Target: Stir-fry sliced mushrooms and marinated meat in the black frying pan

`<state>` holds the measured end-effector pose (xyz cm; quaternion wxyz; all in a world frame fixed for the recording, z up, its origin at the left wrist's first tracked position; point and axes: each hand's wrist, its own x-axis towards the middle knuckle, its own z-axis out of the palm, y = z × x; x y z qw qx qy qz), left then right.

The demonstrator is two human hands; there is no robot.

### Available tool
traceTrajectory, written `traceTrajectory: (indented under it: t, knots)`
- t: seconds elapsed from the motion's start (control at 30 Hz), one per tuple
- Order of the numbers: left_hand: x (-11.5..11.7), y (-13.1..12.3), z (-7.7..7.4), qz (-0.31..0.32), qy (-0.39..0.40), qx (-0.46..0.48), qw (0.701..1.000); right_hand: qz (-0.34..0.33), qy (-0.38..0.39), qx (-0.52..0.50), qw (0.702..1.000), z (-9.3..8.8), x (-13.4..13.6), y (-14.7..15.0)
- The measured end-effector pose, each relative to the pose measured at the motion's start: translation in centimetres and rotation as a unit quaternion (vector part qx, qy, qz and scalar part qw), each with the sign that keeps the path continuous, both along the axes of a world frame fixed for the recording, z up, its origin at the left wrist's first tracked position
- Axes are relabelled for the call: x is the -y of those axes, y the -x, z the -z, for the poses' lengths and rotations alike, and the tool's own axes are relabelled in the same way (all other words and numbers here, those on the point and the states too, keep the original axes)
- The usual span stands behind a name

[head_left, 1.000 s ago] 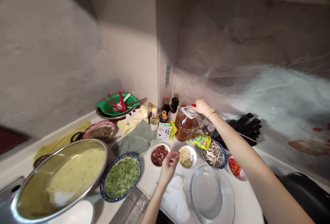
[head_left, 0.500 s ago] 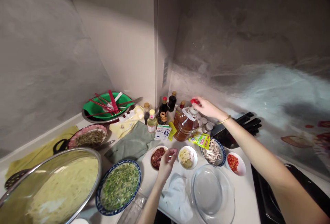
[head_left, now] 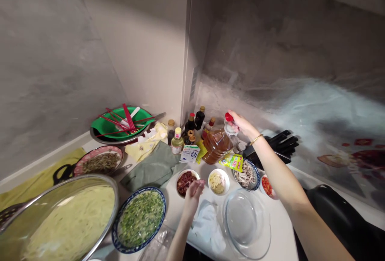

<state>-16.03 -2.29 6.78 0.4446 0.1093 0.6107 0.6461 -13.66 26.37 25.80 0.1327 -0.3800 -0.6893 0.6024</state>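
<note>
Red cap point(head_left: 228, 117) pinched in your right hand point(head_left: 244, 126) holds the jug point(head_left: 216, 146) tilted; before the jug, your left hand point(head_left: 192, 192) hovers half-curled, empty.

I view a kitchen corner: a grey stone-look wall point(head_left: 45, 60) on the left meets a pale beige column point(head_left: 150, 52), and the grey right-hand wall point(head_left: 285, 52) carries a clear film over its lower part. A white tabletop point(head_left: 279, 233) runs along both walls. Light is brightest on the column, while the upper corner lies in shadow.
</note>
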Motion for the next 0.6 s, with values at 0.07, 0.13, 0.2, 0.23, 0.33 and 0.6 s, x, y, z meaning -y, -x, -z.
traceTrajectory:
  t: [0.07, 0.13, 0.2, 0.23, 0.33, 0.6]
  knots:
    - [0.8, -0.1, 0.6, -0.004, 0.005, -0.003, 1.0, 0.027, -0.011, -0.012, 0.999, -0.5, -0.2, -0.5]
    - [1.4, -0.2, 1.6, -0.014, 0.008, 0.005, 1.0, 0.041, -0.035, -0.018, 0.998, -1.2, -0.1, -0.8]
    - [1.2, -0.2, 2.8, -0.035, 0.002, 0.028, 0.999, 0.051, -0.059, -0.023, 0.997, -2.3, 0.5, -1.3]
    - [0.8, -0.2, 3.3, -0.049, -0.004, 0.044, 0.998, 0.053, -0.073, -0.029, 0.996, -3.2, 0.9, -1.7]
    - [-1.7, 0.4, 4.2, -0.074, -0.03, 0.108, 0.991, 0.033, -0.113, -0.055, 0.991, -7.3, 2.7, -3.6]
    - [-5.1, -0.2, 0.0, 0.076, -0.099, 0.174, 0.977, 0.039, -0.21, -0.057, 0.975, -17.6, 8.8, -10.9]
